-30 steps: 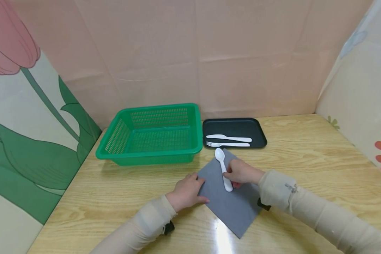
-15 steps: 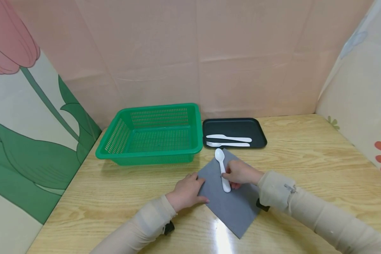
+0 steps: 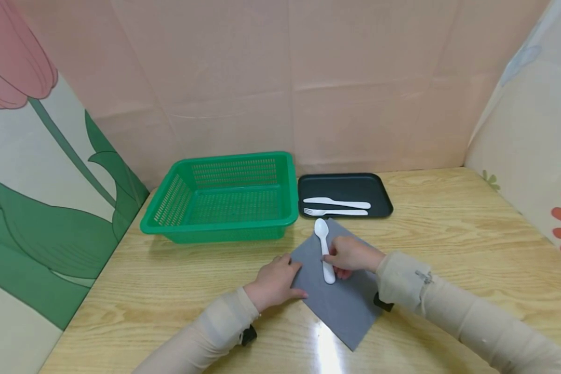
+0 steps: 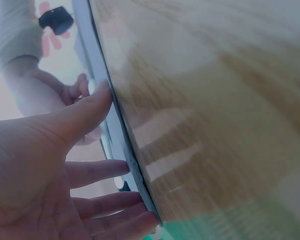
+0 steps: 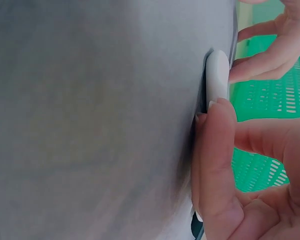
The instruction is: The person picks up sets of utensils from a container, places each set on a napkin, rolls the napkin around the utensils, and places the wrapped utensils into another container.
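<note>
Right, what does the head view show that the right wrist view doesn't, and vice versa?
Only the head view: the knife and fork lying on the black tray, the right sleeve, and the back of the right hand.

Only the right wrist view: that hand's inner side up close, fingers curled at the spoon's handle. I can't identify the dark sliver low in that view.

Both: the gray sheet, the spoon, the left hand at the sheet's edge and the green basket.

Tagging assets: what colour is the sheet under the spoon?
The sheet is plain grey; the head view shows it best.
</note>
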Motion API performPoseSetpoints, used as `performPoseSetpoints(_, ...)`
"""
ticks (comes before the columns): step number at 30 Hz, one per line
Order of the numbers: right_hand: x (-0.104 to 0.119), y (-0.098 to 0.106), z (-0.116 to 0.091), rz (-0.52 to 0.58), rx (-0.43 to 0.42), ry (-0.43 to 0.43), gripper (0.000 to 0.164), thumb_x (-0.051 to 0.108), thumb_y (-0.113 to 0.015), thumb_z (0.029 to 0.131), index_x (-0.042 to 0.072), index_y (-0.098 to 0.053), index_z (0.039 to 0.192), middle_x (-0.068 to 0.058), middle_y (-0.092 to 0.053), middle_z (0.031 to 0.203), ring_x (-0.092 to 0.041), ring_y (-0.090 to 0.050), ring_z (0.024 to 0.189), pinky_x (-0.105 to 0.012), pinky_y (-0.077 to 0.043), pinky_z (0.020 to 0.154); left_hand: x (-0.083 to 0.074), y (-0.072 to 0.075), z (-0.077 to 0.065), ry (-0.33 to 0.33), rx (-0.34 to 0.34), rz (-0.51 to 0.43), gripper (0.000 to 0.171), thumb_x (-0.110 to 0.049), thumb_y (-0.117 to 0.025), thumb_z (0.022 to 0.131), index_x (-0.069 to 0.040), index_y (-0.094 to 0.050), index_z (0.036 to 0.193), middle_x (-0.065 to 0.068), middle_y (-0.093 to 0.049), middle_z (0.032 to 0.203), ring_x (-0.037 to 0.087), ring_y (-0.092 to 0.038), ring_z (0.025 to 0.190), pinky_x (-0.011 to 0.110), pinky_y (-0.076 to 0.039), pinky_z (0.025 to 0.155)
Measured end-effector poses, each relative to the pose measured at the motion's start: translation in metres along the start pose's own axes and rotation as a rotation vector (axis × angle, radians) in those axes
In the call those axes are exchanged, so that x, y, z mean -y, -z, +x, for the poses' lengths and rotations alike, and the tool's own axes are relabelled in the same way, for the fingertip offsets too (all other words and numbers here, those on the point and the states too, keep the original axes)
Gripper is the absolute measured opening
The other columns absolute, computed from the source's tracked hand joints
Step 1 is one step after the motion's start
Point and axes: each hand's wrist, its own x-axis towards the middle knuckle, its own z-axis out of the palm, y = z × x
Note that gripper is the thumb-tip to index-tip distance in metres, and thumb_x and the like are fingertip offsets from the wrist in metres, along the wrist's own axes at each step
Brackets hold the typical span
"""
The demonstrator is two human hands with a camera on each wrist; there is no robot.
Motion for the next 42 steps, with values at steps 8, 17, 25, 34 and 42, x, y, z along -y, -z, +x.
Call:
performPoseSetpoints(8,0.0014,-0.0018,0.0007,0.009,0.004,0.006,0.027,0.019,-0.058,0.091,0.003,-0.059,0.069,-0.002,-0.060,0.054,-0.008,-0.058,0.046,-0.024,-0.051,0.047,0.0001,0.0006,0.0008,-0.002,0.001,0.001,0.067,-0.051,-0.067,0.080,-0.007,-0.055,0.128,0.013,-0.055,0.126,0.022,-0.055,0.109,0.033,-0.051,0.088)
performPoseSetpoints(17,0.0029,-0.0029,0.0014,-0.006,0.003,-0.007,0.027,0.021,-0.059,0.091,0.004,-0.058,0.070,-0.002,-0.060,0.054,-0.009,-0.057,0.046,-0.023,-0.050,0.047,0.0006,-0.0012,0.0020,0.000,0.000,-0.001,0.067,-0.051,-0.067,0.079,-0.007,-0.055,0.129,0.013,-0.054,0.127,0.023,-0.055,0.110,0.034,-0.051,0.089)
performPoseSetpoints(25,0.0020,-0.0030,0.0014,0.001,0.001,0.007,0.028,0.021,-0.059,0.091,0.005,-0.057,0.069,-0.001,-0.058,0.052,-0.009,-0.055,0.044,-0.023,-0.049,0.046,0.0008,-0.0010,0.0023,0.007,0.004,0.000,0.068,-0.052,-0.066,0.079,-0.007,-0.054,0.129,0.013,-0.053,0.129,0.023,-0.054,0.112,0.035,-0.050,0.089)
performPoseSetpoints(34,0.0019,-0.0035,0.0004,-0.013,-0.002,0.012,0.027,0.021,-0.059,0.091,0.005,-0.057,0.069,-0.001,-0.058,0.052,-0.009,-0.055,0.045,-0.023,-0.049,0.046,0.0014,-0.0014,0.0020,0.001,-0.002,0.002,0.067,-0.052,-0.067,0.079,-0.007,-0.055,0.128,0.013,-0.054,0.127,0.022,-0.055,0.110,0.034,-0.051,0.089)
performPoseSetpoints(42,0.0011,-0.0022,0.0009,0.002,-0.007,0.006,0.026,0.021,-0.059,0.091,0.004,-0.056,0.070,-0.001,-0.057,0.052,-0.009,-0.054,0.044,-0.023,-0.049,0.045,0.0020,-0.0019,0.0030,0.001,0.002,-0.002,0.067,-0.051,-0.066,0.080,-0.007,-0.055,0.129,0.013,-0.054,0.128,0.022,-0.054,0.111,0.034,-0.050,0.090)
